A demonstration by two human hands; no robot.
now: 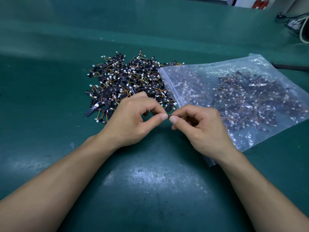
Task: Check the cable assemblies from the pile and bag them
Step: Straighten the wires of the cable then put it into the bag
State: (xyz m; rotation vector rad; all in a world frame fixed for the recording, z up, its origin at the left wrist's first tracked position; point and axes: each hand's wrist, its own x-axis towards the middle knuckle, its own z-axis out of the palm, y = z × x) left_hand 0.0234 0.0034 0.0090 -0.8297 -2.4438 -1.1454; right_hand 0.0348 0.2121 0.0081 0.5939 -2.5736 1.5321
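Pinching one small cable piece (175, 116) between thumb and forefinger of left hand (132, 121) and right hand (200, 129), fingertips nearly meeting. Just beyond the left hand, the loose pile (127, 81); under and beyond the right hand, a clear bag (242, 97), part filled, on the green table (50, 101).

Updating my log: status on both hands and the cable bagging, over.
Left hand and right hand both pinch one cable assembly between them. Pile sits behind hands; bag on the right holds many. Nothing blocking.
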